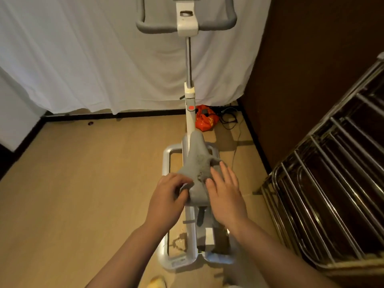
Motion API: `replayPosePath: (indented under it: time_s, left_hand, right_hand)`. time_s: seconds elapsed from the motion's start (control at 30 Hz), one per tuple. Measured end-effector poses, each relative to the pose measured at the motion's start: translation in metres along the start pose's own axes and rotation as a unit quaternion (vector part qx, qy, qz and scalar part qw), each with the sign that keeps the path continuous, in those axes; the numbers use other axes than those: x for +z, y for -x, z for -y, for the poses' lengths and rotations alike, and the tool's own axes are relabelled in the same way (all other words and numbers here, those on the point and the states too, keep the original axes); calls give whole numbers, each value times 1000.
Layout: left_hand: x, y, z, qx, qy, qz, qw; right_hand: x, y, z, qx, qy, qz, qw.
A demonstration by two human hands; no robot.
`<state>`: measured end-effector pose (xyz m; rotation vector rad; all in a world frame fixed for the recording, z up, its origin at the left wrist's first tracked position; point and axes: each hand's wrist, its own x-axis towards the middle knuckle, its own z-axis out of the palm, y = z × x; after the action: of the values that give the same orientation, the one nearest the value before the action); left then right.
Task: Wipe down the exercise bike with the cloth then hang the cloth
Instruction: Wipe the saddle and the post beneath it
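Both forearms reach forward and down over the bike (190, 113). Left hand (169, 196) curled, fingers and thumb pinching the near edge of the grey cloth (204, 163). Right hand (225, 194) flat, palm down, fingers straight and slightly spread, pressing the cloth's right side. Cloth lies draped on the saddle (194, 142); grey on grey, so where cloth ends and saddle begins is hard to tell. Handlebar (187, 28) far ahead. Metal rack (332, 183) to the right. Red bag (206, 120) on the floor behind.
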<state>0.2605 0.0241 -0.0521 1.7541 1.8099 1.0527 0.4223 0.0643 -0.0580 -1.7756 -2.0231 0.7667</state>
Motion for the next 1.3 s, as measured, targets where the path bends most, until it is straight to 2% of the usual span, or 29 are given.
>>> replayPosePath:
  time_s: [0.1,0.17,0.23,0.3,0.37,0.47,0.63,0.7,0.77,0.9,1.03,1.1,1.2,1.3]
  left_hand:
    - [0,9,7,-22,58,-28,998]
    - [-2,17,14,-7,74,-13,997]
    - [-5,17,20,8,75,15,997]
    - [-10,12,23,10,71,42,997]
    - [-18,8,24,19,77,65,995]
    - [-24,3,27,37,87,94,991]
    - [-25,-5,33,63,65,118,989]
    - [-25,-8,33,61,69,123,988]
    - [-24,-10,32,63,76,111,989]
    - [-18,-16,27,67,78,86,991]
    - [-6,-17,13,79,43,69,994]
    - [-1,-17,7,92,12,61,994]
    - [10,-18,-2,87,-30,39,995]
    - [22,-16,-11,59,-69,-2,996]
  right_hand:
    - [24,35,23,68,-48,-44,996]
    - [35,43,26,83,-72,-69,992]
    - [30,19,19,112,-153,-122,974]
    - [26,4,18,181,-221,-152,946]
    - [42,16,32,203,-213,-172,940]
    - [62,36,47,184,-171,-186,950]
    - [41,8,46,250,-238,-203,916]
    - [54,22,55,237,-214,-209,924]
    - [54,23,54,218,-215,-203,930]
    - [23,6,42,255,-298,-168,904]
    - [37,28,36,188,-156,-131,961]
    - [25,20,23,172,-161,-102,966]
    - [10,4,18,195,-202,-71,957]
    - [25,26,18,137,-112,-45,983]
